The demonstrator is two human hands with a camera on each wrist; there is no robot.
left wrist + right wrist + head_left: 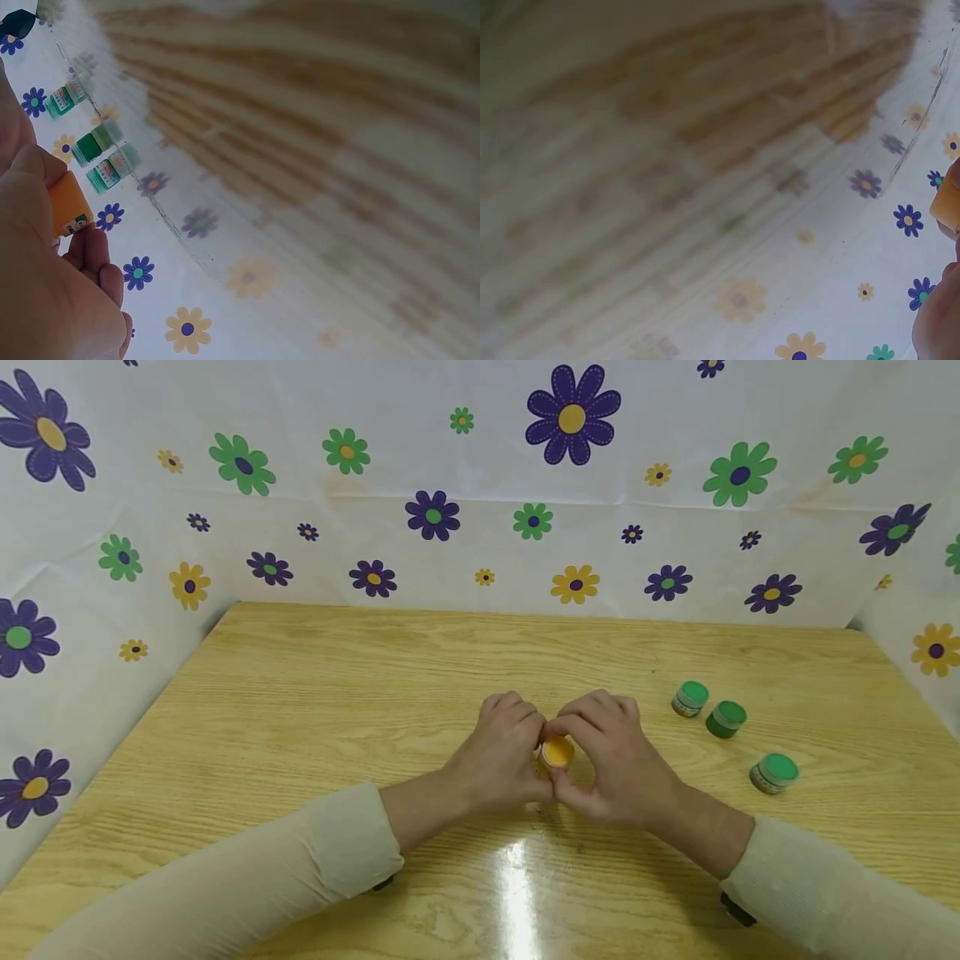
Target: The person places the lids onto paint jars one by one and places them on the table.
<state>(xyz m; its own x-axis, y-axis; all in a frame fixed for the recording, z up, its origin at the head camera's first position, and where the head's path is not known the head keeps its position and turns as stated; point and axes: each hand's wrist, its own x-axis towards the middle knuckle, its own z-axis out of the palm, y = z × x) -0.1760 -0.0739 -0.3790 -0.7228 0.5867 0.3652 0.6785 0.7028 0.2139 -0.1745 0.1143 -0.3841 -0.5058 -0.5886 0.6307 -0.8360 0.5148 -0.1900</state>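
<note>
A small orange paint jar (557, 752) is between the two hands, above the near middle of the table. On its left side the left hand (498, 756) grips it with curled fingers and thumb. From the other side the right hand (618, 764) pinches it between thumb and fingers. Part of a printed label shows on the orange jar (70, 201) in the left wrist view. Only a corner of the jar (946, 208) appears at the right edge of the right wrist view. Whether its lid is loose cannot be told.
Three green-topped paint jars stand to the right of the hands: a back one (690, 698), a darker one (726, 719) beside it, and a nearer one (774, 773). The wooden table (360, 693) meets a flower-patterned cloth (480, 543) behind and at both sides.
</note>
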